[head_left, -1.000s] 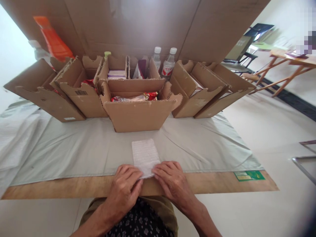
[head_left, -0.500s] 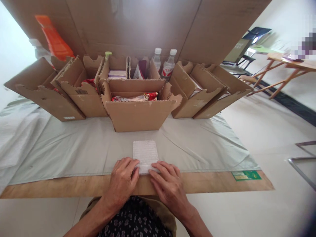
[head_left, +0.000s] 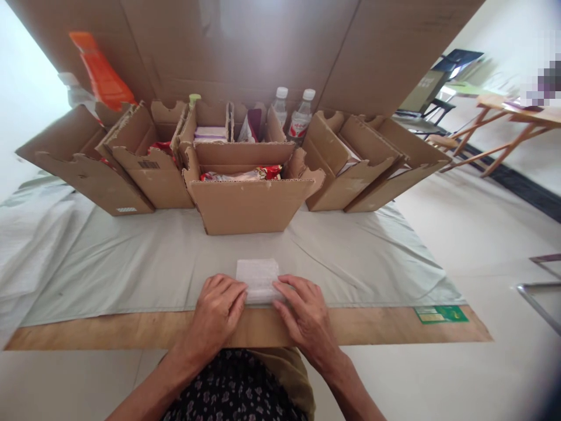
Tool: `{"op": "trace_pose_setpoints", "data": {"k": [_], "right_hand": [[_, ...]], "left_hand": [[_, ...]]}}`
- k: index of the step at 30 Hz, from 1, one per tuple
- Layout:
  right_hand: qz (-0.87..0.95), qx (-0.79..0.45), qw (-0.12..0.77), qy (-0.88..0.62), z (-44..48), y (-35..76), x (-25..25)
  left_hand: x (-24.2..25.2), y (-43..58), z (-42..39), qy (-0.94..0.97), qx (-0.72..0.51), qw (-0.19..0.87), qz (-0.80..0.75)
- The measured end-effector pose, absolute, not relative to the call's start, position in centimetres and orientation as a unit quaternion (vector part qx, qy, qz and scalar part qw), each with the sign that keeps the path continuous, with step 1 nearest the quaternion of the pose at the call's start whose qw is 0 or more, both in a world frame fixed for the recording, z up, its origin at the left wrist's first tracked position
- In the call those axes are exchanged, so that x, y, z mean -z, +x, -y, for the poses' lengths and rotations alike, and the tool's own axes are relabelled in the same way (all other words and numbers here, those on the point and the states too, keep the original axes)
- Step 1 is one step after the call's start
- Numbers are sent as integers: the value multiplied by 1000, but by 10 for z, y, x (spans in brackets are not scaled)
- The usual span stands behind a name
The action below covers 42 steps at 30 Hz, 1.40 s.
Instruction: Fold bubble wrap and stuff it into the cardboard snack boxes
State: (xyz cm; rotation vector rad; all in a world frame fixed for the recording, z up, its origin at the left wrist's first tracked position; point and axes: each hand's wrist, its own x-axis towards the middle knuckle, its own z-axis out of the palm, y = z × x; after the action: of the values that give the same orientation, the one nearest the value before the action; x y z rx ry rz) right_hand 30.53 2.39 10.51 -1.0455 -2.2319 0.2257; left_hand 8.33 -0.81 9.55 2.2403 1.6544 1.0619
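Note:
A small piece of white bubble wrap [head_left: 258, 273], its near part folded over, lies on the grey-green cloth [head_left: 144, 263] close to the table's front edge. My left hand [head_left: 221, 307] grips its left near corner, thumb and fingers pressed together. At the right near corner, my right hand [head_left: 307, 310] holds the wrap between bent fingers and thumb. Whether anything is inside the fold cannot be seen.
Cardboard boxes stand in a row behind; the front box [head_left: 245, 204] contains red packets. Plastic bottles [head_left: 300, 117] and an orange bottle [head_left: 103, 76] stand farther back. White sheets [head_left: 30, 257] are at left, a green card [head_left: 440, 314] at right.
The far edge of the bubble wrap has come nearer to me, so the piece is shorter and more folded. My right hand has shifted slightly outward and up.

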Motion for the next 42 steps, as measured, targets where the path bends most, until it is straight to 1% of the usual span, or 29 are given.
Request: {"op": "trace_pose_setpoints", "data": {"k": [2, 6, 10, 13, 15, 18, 20, 22, 25, 28, 32, 35, 38, 40, 42], "right_hand": [[863, -57, 307, -397, -23, 305, -104], [884, -48, 258, -388, -27, 300, -102], [880, -56, 272, -386, -34, 298, -101], [873, -97, 288, -381, -36, 300, -102], [868, -121, 293, -382, -37, 302, -103], [848, -132, 327, -397, -37, 302, -105], [820, -144, 366, -416, -35, 298, -108], [792, -184, 388, -434, -28, 292, -111], [769, -285, 375, -433, -13, 280, -114], [770, -326, 360, -413, -2, 277, -115], [748, -343, 382, -421, -6, 293, -121], [747, -399, 356, -395, -15, 302, -131], [744, -441, 328, -380, -21, 302, -140], [733, -454, 310, -402, -23, 302, -141], [721, -450, 291, -439, -26, 306, -141]], "left_hand": [[-95, 82, -1, 745, -352, 69, -562], [-95, 81, -4, 741, -356, 58, -566], [-96, 79, 9, 740, -365, 59, -562], [-101, 74, 18, 687, -411, 60, -596], [-107, 71, 21, 652, -443, 84, -609], [-113, 73, 26, 607, -470, 169, -617], [-113, 79, 30, 563, -471, 265, -625], [-110, 88, 33, 503, -473, 380, -616], [-109, 100, 33, 431, -490, 512, -558], [-114, 104, 29, 409, -492, 566, -520], [-125, 103, 24, 457, -454, 541, -541], [-132, 107, 24, 543, -376, 536, -526], [-134, 109, 24, 607, -320, 503, -525], [-135, 104, 20, 649, -304, 450, -533], [-141, 93, 9, 700, -330, 336, -536]]}}
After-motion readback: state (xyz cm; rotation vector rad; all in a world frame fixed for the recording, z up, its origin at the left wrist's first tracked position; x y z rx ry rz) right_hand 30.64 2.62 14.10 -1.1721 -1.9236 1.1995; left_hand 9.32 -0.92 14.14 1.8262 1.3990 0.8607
